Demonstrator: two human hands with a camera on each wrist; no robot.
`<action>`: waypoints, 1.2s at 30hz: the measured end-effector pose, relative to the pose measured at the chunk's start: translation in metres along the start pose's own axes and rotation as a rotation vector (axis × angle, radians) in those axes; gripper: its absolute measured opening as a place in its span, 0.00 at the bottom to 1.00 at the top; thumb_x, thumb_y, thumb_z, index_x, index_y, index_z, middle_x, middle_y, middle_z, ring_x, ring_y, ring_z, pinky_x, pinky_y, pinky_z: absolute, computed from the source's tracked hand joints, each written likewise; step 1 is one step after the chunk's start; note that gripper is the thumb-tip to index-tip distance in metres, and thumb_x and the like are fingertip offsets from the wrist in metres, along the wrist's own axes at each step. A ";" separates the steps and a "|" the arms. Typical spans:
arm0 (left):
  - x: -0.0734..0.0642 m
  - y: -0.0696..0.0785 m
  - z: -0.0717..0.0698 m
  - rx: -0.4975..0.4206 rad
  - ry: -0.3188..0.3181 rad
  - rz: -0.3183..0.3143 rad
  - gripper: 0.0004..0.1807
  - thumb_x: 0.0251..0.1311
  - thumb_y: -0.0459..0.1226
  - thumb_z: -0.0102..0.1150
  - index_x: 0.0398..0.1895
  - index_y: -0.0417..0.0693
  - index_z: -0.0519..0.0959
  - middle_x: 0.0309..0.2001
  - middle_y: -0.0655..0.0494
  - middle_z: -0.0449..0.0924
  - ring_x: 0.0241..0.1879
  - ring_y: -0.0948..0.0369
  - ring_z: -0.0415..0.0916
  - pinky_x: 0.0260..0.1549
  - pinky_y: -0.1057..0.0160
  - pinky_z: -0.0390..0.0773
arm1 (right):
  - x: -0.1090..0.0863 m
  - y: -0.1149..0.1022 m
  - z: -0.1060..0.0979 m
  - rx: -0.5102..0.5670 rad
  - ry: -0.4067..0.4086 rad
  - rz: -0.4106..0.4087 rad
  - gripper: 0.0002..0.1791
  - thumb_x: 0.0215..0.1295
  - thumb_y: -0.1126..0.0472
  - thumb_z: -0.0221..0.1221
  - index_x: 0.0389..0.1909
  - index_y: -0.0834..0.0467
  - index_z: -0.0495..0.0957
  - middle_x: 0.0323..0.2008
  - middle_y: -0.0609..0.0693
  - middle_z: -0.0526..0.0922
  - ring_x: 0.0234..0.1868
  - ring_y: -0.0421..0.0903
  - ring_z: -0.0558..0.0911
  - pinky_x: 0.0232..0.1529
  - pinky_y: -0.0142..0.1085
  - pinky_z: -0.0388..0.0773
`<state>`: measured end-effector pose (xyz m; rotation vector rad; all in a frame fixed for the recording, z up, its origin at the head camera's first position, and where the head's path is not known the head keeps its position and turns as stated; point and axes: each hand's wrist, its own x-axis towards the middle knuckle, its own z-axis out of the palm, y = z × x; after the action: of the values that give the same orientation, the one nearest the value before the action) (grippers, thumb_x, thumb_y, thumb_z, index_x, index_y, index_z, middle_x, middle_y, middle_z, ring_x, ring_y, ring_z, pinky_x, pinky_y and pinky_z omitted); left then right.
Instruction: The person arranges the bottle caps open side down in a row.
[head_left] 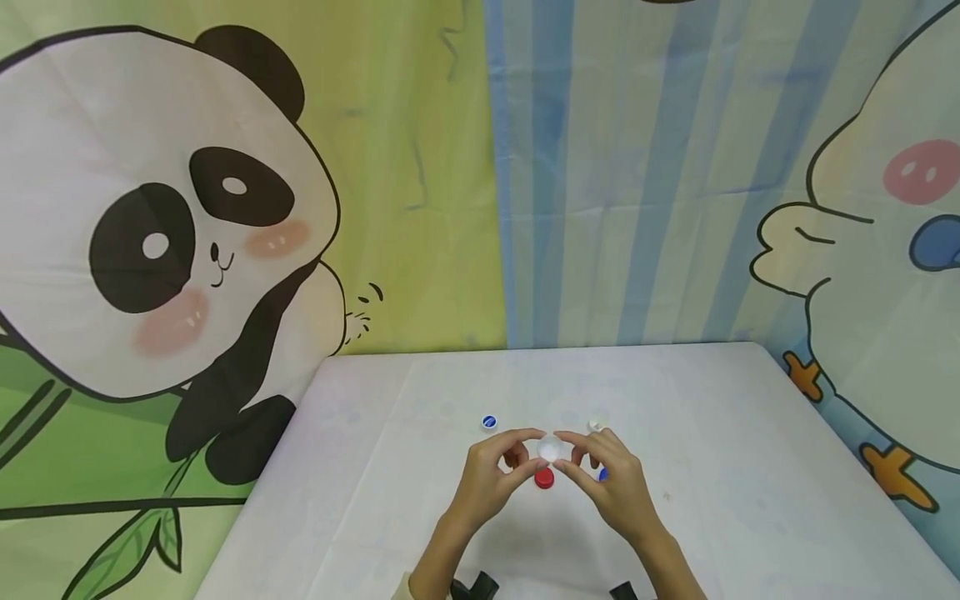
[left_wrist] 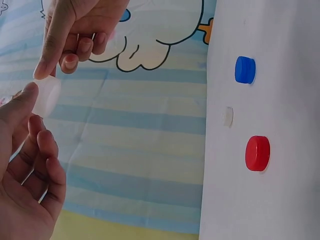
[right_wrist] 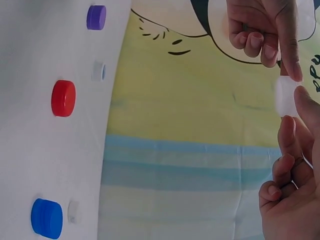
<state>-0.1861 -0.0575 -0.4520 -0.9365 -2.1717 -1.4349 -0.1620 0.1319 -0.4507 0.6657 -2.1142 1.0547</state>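
A translucent white bottle cap (head_left: 550, 448) is held up above the table between both hands. My left hand (head_left: 486, 475) pinches its left side between thumb and forefinger. On the opposite side the right hand (head_left: 617, 483) pinches it the same way. In the right wrist view the cap (right_wrist: 287, 96) shows edge-on, with fingertips at both ends. A red bottle cap (head_left: 544, 478) lies on the table just below the held one in the head view. Partly behind the right hand's fingers shows a blue bottle cap (head_left: 603, 474).
On the white table (head_left: 420, 392), a small cap with a blue-and-white top (head_left: 489, 422) lies beyond the left hand. A whitish cap (head_left: 596, 426) lies beyond the right. The right wrist view also shows a purple cap (right_wrist: 96, 17). Printed curtains (head_left: 420, 167) hang behind the table.
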 end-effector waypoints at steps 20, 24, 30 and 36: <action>0.009 0.008 -0.010 -0.212 -0.093 -0.587 0.13 0.49 0.52 0.62 0.35 0.58 0.82 0.18 0.58 0.65 0.20 0.64 0.61 0.16 0.70 0.60 | 0.001 0.001 0.002 -0.014 -0.022 0.004 0.22 0.45 0.60 0.68 0.45 0.49 0.79 0.23 0.34 0.70 0.30 0.33 0.65 0.27 0.23 0.62; 0.008 0.008 -0.010 -0.242 -0.119 -0.626 0.14 0.49 0.50 0.62 0.35 0.55 0.83 0.20 0.58 0.68 0.24 0.64 0.62 0.19 0.69 0.61 | 0.001 0.003 0.004 0.003 -0.005 -0.046 0.22 0.44 0.62 0.68 0.44 0.51 0.79 0.23 0.34 0.70 0.29 0.33 0.65 0.27 0.22 0.62; 0.006 0.006 -0.010 -0.284 -0.125 -0.664 0.13 0.50 0.48 0.62 0.35 0.52 0.83 0.23 0.59 0.71 0.27 0.64 0.63 0.24 0.67 0.63 | 0.000 0.003 0.006 0.017 -0.007 -0.067 0.22 0.44 0.62 0.68 0.44 0.51 0.79 0.23 0.33 0.70 0.29 0.32 0.64 0.26 0.25 0.64; 0.009 0.014 -0.012 -0.290 -0.108 -0.666 0.13 0.50 0.44 0.63 0.36 0.47 0.83 0.17 0.59 0.66 0.21 0.64 0.59 0.19 0.69 0.59 | 0.000 0.003 0.006 0.021 -0.032 -0.044 0.22 0.45 0.63 0.68 0.45 0.51 0.79 0.23 0.35 0.71 0.29 0.33 0.64 0.28 0.25 0.65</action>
<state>-0.1836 -0.0619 -0.4321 -0.3742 -2.5357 -2.0804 -0.1660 0.1288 -0.4553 0.7403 -2.1089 1.0498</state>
